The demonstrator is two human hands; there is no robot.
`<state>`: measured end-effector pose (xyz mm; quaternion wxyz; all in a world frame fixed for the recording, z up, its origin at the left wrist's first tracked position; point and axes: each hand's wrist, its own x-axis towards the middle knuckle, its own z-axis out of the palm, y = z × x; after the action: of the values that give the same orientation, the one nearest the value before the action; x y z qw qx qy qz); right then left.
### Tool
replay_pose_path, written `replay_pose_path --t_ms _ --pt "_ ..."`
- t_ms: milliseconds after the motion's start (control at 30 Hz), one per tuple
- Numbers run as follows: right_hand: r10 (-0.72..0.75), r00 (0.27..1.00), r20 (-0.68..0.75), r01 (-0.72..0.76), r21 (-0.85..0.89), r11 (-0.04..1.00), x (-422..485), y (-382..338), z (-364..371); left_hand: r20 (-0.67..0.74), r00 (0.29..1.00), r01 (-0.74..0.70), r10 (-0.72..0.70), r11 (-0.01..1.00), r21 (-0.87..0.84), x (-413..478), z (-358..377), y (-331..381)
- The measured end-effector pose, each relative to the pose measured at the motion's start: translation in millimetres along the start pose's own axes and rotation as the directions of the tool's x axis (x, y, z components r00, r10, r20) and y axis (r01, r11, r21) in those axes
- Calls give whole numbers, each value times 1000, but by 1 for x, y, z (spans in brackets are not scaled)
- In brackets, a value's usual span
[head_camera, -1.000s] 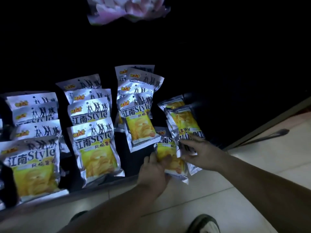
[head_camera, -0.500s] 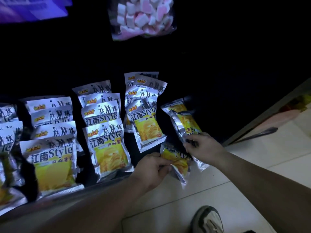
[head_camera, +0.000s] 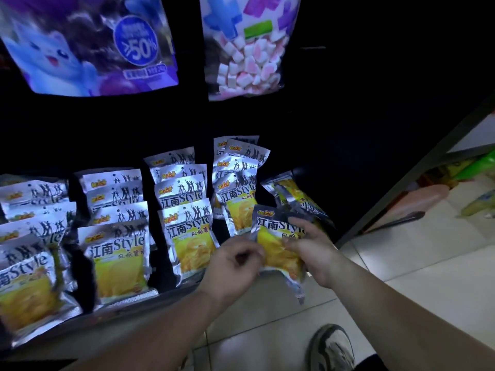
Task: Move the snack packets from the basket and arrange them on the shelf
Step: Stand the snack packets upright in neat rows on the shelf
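Observation:
Both hands hold one silver and yellow snack packet [head_camera: 276,245] upright at the front edge of the dark shelf [head_camera: 150,303]. My left hand [head_camera: 235,263] pinches its left side. My right hand [head_camera: 313,250] grips its right side, with fingers across the front. Several rows of the same packets [head_camera: 187,236] stand on the shelf to the left. Behind the held one, at the right end of the shelf, two more packets [head_camera: 292,194] lean back. No basket is in view.
Above hang a purple cartoon bag [head_camera: 88,44] and a marshmallow bag [head_camera: 249,49]. A tiled floor [head_camera: 401,269] lies to the right, with a shoe [head_camera: 332,346] below and another shelf of goods [head_camera: 471,170] at far right.
The packet has been turned upright and raised, with its printed front now facing me. The view has tilted up, so the hanging bags show more fully.

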<state>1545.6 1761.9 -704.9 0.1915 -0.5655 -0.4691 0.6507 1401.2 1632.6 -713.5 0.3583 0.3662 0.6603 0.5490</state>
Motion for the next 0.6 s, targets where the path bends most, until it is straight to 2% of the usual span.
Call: replay_pose_path --t_ms 100,167,233,300,333,400,467,500,600 --pt "-53 995 80 55 -22 998 -10 0 -3 -184 957 185 -224 960 -208 16 -2 17" --pt "-65 982 175 73 -39 997 -20 -1 -3 -143 940 262 -310 923 -281 25 -6 20" --pt "-38 965 260 63 -86 994 -27 -1 0 -133 933 293 -335 921 -258 35 -10 17" --pt "-10 957 291 46 -117 992 -29 3 2 -172 933 289 -315 944 -161 42 -14 8" --pt "-3 965 263 34 -111 993 -27 6 2 -179 938 276 -296 953 -129 43 -15 5" --pt "4 993 117 8 -105 994 -20 13 0 -171 942 278 -290 956 -91 43 -17 1" --pt "-72 994 -86 47 -264 963 -5 25 -7 -152 951 271 -267 963 5 39 -18 -1" --pt "-141 981 -135 79 -389 918 4 32 -13 -139 958 260 -249 964 64 38 -18 -2" --pt "-268 961 -62 153 -692 706 31 47 -27 -122 965 249 -233 960 130 39 -18 -10"
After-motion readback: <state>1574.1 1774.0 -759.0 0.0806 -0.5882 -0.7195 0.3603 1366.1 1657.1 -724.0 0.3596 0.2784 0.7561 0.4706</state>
